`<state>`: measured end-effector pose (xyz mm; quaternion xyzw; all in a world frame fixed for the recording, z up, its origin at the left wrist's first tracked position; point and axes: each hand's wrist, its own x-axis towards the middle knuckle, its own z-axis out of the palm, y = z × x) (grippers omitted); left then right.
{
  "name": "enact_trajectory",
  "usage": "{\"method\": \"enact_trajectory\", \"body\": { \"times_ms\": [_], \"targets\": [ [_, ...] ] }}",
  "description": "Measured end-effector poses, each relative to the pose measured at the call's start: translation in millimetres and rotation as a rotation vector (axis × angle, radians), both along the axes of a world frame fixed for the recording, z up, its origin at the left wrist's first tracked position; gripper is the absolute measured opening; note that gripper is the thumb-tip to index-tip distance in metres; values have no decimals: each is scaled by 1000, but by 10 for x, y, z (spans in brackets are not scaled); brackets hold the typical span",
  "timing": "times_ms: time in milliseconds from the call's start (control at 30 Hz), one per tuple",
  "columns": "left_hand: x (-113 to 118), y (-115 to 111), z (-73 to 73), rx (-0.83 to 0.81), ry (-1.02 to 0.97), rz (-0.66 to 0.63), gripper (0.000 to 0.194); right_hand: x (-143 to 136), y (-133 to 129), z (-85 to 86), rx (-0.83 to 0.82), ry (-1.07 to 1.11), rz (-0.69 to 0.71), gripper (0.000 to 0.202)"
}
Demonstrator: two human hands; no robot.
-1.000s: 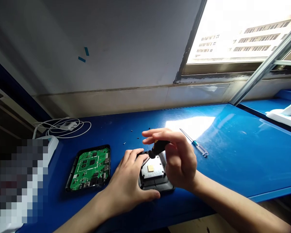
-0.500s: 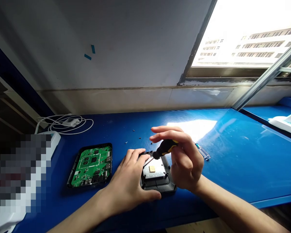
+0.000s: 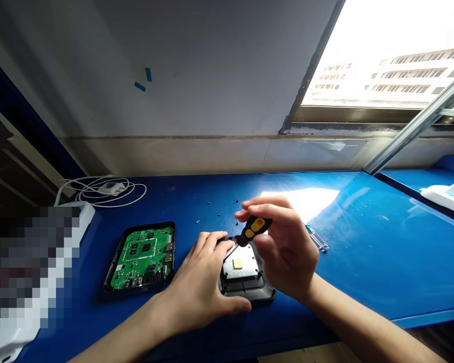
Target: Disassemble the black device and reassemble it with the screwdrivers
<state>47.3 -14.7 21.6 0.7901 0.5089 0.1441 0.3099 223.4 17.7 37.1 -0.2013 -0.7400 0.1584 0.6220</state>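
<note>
Screwdriver tip: the lower end of the shaft sits close against the left hand [image 3: 202,272]; whether it is seated in a screw is hard to make out.
Hidden parts: the left hand covers the left side of the black plastic cover [image 3: 251,291]; the right hand [image 3: 289,249] hides part of the clear-handled screwdriver [image 3: 318,239] behind it.
Cut off: both forearms leave the frame at the bottom; a pixelated patch blots out the far left.
Change from half a second ago: the handle has turned, now showing two yellow patches; a screw [image 3: 237,201] beyond the right fingertips has come into view. The left hand has kept its place.
Black-and-yellow screwdriver [image 3: 254,229]: above the metal plate [image 3: 242,271], its long axis slanting, handle up and right, shaft down and left.
Right fingers: curled around the handle, grasping it.
Left fingers: spread across the cover, grasping it, thumb by its near edge.
</note>
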Motion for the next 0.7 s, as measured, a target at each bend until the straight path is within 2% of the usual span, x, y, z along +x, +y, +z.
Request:
{"method": "enact_trajectory", "body": {
  "times_ms": [100, 233, 300, 400, 467, 600, 700],
  "targets": [
    [-1, 0, -2, -6, -3, 2, 85, 2, 9, 9, 22, -2, -61, 27],
    [-3, 8, -4, -8, -16, -6, 89, -1, 4, 3, -36, 2, 3, 35],
    [1, 11, 7, -9, -13, -5, 89, 1, 10, 1, -12, -10, 11, 31],
    [6, 10, 19, -14, -5, -5, 88, 3, 20, 9, 68, -18, -58, 31],
    [4, 6, 10, -8, -5, -5, 89, 0, 17, 11, 66, -22, -75, 36],
    [-3, 0, -16, 21, -15, -9, 90, -6, 3, -6, -58, -23, 18, 40],
    [-3, -2, -3, 10, -14, -4, 88, -3, 10, -15, -66, -10, 46, 33]
  ]
}}
